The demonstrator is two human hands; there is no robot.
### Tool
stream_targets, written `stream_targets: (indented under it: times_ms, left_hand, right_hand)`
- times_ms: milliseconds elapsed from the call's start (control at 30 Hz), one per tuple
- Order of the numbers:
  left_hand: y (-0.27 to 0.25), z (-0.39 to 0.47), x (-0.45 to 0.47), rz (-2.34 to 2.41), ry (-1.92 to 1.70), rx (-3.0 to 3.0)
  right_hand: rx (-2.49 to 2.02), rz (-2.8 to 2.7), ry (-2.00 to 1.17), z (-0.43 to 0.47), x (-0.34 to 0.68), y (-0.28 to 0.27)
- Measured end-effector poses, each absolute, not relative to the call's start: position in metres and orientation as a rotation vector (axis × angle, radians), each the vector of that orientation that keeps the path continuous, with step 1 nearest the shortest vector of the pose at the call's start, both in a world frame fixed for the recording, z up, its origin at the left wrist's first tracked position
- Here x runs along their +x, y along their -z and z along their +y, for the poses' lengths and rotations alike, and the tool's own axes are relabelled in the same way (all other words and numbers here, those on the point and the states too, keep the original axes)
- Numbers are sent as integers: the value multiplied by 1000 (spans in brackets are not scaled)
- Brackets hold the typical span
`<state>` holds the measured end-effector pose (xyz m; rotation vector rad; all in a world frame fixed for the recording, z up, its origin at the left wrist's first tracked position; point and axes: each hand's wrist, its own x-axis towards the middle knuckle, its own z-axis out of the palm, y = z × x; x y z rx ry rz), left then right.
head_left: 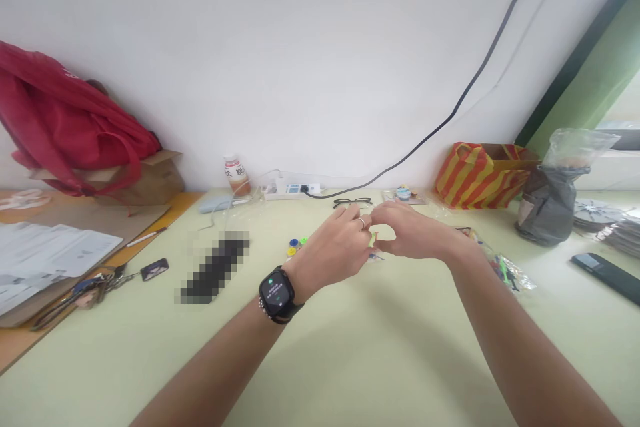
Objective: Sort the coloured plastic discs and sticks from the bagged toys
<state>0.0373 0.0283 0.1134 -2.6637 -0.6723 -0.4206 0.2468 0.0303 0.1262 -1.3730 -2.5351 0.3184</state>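
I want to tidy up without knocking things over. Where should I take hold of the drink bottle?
Probably high up, just below the cap, coming down from above: the bottle stands upright with its top sticking up free, while the wall sits close behind it.

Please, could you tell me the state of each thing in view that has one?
Left hand: fingers bent, grip hidden.
Right hand: thumb and fingers curved, grip unclear.
Watch: worn, screen lit.
Bottle: upright, capped.
Power strip: black plug inserted.
Striped bag: standing, top open.
Cardboard box: flap outward, red bag atop.
Eyeglasses: set down, folding unclear.
Dark device at right: lying flat.
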Motion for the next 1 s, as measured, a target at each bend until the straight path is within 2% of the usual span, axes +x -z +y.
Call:
stream_targets:
  times_ms: [533, 1000]
  left_hand:
    - [-123, 28, 28, -783, 522, -2853]
    - [-119, 42, 14, -904, 767, -3029]
  right_hand:
    - [-1319, -2564, -434, 30, 248, -122]
    - [-1553, -2523, -393, 20, 244, -130]
